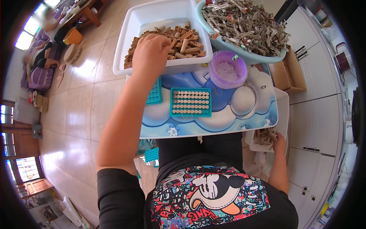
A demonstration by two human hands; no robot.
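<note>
My left hand (152, 49) reaches into a white tub (120, 57) of short brown cardboard tubes (185, 45). Its fingers curl downward among them, and their tips are hidden. Low on the right, beside the table, my right hand (280, 143) is at a white bin (284, 103) with crinkled pale strips (265, 136) in it. The fingers are bent; what they hold is too small to make out. On the table stands a teal tray (190, 115) with rows of round, pale-topped pieces. Another teal tray (154, 93) lies partly under my left forearm.
A light-blue basin (249, 58) heaped with shredded foil strips (244, 24) stands at the back right. Before it sits a purple bowl (217, 78) with white bits. The patterned table (160, 128) holds thin rings. A cardboard box (288, 72) and white cabinets (316, 107) are right.
</note>
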